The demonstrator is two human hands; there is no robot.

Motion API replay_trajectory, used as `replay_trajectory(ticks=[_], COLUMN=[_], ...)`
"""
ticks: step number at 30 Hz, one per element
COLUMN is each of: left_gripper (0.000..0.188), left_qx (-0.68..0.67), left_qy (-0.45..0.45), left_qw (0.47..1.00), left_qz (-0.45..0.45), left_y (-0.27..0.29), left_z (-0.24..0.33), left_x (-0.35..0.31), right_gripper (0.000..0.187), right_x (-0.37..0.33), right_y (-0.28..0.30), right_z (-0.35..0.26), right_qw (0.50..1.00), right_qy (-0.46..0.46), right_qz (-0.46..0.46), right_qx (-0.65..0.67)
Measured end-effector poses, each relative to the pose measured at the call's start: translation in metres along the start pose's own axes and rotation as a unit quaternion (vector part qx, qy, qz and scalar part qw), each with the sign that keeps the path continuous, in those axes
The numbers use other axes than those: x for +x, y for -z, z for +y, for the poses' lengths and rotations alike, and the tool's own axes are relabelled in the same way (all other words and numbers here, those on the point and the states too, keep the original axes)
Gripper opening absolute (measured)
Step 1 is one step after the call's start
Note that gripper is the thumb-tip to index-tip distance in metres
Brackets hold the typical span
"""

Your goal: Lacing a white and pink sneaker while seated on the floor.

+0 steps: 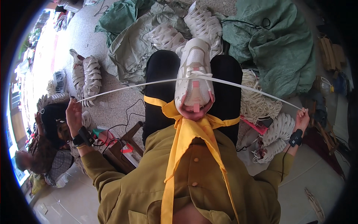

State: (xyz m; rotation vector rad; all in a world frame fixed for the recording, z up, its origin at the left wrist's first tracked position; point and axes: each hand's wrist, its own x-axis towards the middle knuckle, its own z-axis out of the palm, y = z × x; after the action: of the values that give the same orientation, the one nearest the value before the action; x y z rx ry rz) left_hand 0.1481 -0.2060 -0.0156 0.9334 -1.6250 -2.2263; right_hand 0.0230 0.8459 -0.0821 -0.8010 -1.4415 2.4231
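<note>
A white and pink sneaker rests in my lap between my knees, its pink-lined opening toward me. A white shoelace is threaded through its eyelets, and its two ends stretch far out to either side. My left hand is raised at the far left, closed in a pinch on one lace end. Out at the far right, my right hand pinches the other end. Both halves of the lace look nearly taut and cross at the shoe's throat. A yellow apron lies under the shoe's heel.
Nested white shoes lie on the floor at left, and more beyond my knees. Green sacks spread at far right. Beside my right knee are a heap of white laces and another shoe stack. A person sits at left.
</note>
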Motion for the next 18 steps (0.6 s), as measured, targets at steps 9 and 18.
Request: replay_trajectory(ticks=[9,18], left_gripper=[0.011,0.013], left_qx=[0.461,0.362], left_qy=[-0.162,-0.265], left_qw=[0.867,0.822], left_qz=[-0.092,-0.352], left_y=[-0.143,-0.332], left_z=[-0.022,-0.080], left_x=[-0.035,-0.090], right_gripper=[0.030,0.016], right_x=[-0.087,-0.155], right_y=[-0.180,-0.347], right_z=[0.045,0.133], right_qw=[0.912,0.802], right_qy=[0.101,0.221], right_qz=[-0.097,-0.389], right_qx=[-0.385,-0.395])
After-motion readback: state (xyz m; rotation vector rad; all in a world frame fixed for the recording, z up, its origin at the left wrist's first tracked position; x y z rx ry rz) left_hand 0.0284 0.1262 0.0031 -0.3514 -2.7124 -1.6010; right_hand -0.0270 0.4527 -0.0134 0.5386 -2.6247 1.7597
